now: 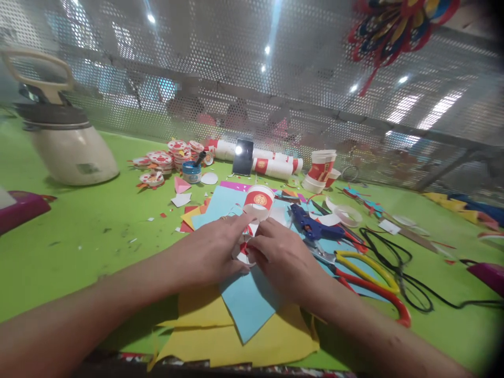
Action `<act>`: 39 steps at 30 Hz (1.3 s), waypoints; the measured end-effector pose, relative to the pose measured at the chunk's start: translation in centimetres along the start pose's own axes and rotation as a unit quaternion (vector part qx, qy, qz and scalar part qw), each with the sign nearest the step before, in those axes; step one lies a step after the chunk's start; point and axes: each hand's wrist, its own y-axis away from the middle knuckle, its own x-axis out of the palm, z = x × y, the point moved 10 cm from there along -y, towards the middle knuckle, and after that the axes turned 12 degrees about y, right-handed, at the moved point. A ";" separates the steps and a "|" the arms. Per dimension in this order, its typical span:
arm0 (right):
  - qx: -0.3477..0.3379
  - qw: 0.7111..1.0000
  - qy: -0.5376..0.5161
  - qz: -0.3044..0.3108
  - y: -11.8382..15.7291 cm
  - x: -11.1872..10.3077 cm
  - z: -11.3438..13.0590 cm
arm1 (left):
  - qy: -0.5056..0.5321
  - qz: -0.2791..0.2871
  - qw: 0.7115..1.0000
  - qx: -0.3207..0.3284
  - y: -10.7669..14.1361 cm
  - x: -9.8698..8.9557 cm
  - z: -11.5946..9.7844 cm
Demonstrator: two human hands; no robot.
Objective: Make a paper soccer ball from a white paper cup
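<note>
My left hand [210, 244] and my right hand [281, 257] meet over the paper sheets in front of me. Between them is a small red-and-white paper piece [243, 252], apparently cut from a paper cup, and the fingers of both hands close on it. My fingers partly cover its shape. Just beyond my fingertips stands a red-and-white paper cup [260, 199]. Under the hands lie a light blue sheet [250, 310] and yellow sheets [197, 341]. Right of my right hand are scissors [366, 268] with yellow and red handles and a blue glue gun [315, 226].
A black cable [397, 262] coils at the right. Farther back are stacked cups [321, 168], a row of cups lying down [271, 167], a phone [243, 157], a blue jar [191, 171] and several decorated paper discs [159, 159]. A large beige flask [71, 147] stands left.
</note>
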 end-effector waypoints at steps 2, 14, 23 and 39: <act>0.000 1.000 0.007 0.002 0.0 0.2 0.0 | 0.003 0.002 1.000 -0.002 0.0 0.1 0.1; 0.012 1.000 0.001 -0.017 -0.2 0.2 0.2 | 0.011 0.021 1.000 -0.015 0.0 0.0 -0.5; 0.071 0.987 -0.065 -0.131 0.5 -4.3 -3.4 | 0.006 0.008 0.999 -0.031 -0.2 -0.3 0.6; 0.055 0.998 -0.020 0.003 0.9 -0.9 -3.9 | -0.049 0.058 0.993 -0.090 -0.5 -0.3 2.2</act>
